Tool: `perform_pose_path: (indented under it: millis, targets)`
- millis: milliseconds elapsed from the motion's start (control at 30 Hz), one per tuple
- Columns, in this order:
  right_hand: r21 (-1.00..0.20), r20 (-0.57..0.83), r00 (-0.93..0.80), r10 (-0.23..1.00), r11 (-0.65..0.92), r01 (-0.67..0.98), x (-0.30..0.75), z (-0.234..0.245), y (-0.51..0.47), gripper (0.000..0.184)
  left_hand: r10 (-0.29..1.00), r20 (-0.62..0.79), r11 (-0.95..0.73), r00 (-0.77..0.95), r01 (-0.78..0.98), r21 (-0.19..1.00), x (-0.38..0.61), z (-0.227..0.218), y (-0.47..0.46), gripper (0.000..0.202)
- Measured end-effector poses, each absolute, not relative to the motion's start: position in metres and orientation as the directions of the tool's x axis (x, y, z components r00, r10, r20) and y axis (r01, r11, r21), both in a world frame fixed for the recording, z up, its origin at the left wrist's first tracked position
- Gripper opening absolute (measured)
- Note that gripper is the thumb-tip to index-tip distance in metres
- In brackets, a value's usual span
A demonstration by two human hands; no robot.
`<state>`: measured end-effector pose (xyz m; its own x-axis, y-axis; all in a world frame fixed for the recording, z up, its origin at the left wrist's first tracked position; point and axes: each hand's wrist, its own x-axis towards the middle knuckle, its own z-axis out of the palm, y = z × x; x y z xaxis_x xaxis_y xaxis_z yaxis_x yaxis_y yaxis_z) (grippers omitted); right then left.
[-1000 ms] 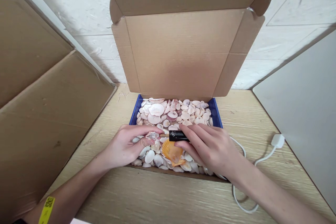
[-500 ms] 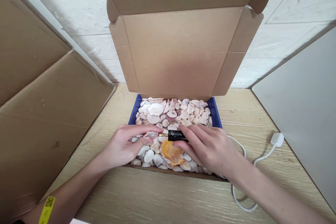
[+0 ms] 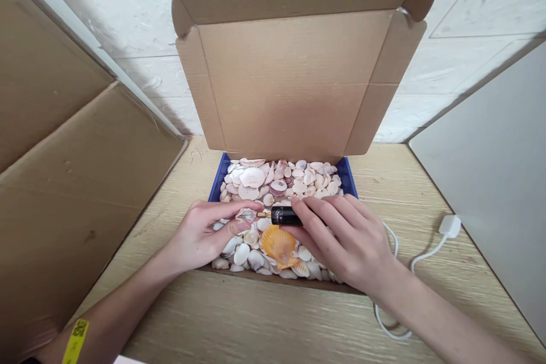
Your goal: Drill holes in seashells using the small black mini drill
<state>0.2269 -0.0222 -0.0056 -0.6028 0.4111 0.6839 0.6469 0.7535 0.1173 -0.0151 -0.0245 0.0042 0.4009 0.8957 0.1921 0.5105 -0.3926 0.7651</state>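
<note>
My left hand (image 3: 217, 230) pinches a small pale shell (image 3: 246, 215) between thumb and fingers. In my right hand (image 3: 336, 233) is a black mini electric drill (image 3: 285, 216), held level with its brass-coloured chuck and bit pointing left. The bit's tip meets or nearly meets the shell; my fingers partly hide the contact. Both hands are above an open cardboard box (image 3: 350, 177) with blue side walls, filled with many white and pinkish seashells (image 3: 251, 177). An orange scallop shell (image 3: 278, 244) lies just below the drill.
The box lid (image 3: 285, 79) stands up behind, near a white brick-pattern wall (image 3: 469, 5). A white cable (image 3: 386, 327) with a plug (image 3: 450, 226) runs over the wooden table (image 3: 222, 318) at right. A large cardboard panel (image 3: 85, 182) stands at left, a white panel (image 3: 495, 142) at right.
The drill has tilted slightly and shifted a little left and up with my right hand. The shell in my left hand has turned a little. The cable has shifted slightly.
</note>
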Motion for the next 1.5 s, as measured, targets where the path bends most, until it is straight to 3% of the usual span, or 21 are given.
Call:
perform_pose_path:
  millis: [167, 300, 733, 967, 1333, 1500]
  targets:
    - [0.045, 0.63, -0.597, 0.497, 0.744, 0.667, 0.226, -0.011, -0.021, 0.03, 0.887, 0.226, -0.427, 0.402, 0.528, 0.735, -0.015, 0.003, -0.025, 0.021]
    - [0.024, 0.606, -0.624, 0.493, 0.773, 0.634, 0.227, -0.013, -0.02, 0.029, 0.865, 0.265, -0.471, 0.425, 0.507, 0.722, -0.015, 0.002, -0.024, 0.021]
    - [0.239, 0.721, -0.638, 0.269, 0.769, 0.593, 0.23, -0.002, -0.024, 0.02, 0.851, 0.191, -0.44, 0.49, 0.466, 0.767, -0.019, 0.002, -0.025, 0.02]
    - [0.157, 0.64, -0.668, 0.38, 0.786, 0.598, 0.229, -0.007, -0.022, 0.021, 0.858, 0.204, -0.447, 0.472, 0.488, 0.75, -0.019, 0.001, -0.025, 0.02]
    - [0.047, 0.579, -0.675, 0.458, 0.807, 0.588, 0.228, -0.011, -0.021, 0.03, 0.856, 0.214, -0.448, 0.47, 0.47, 0.761, -0.018, 0.001, -0.024, 0.02]
    - [0.07, 0.587, -0.681, 0.439, 0.81, 0.583, 0.228, -0.009, -0.022, 0.029, 0.853, 0.221, -0.455, 0.472, 0.468, 0.757, -0.017, 0.001, -0.024, 0.021]
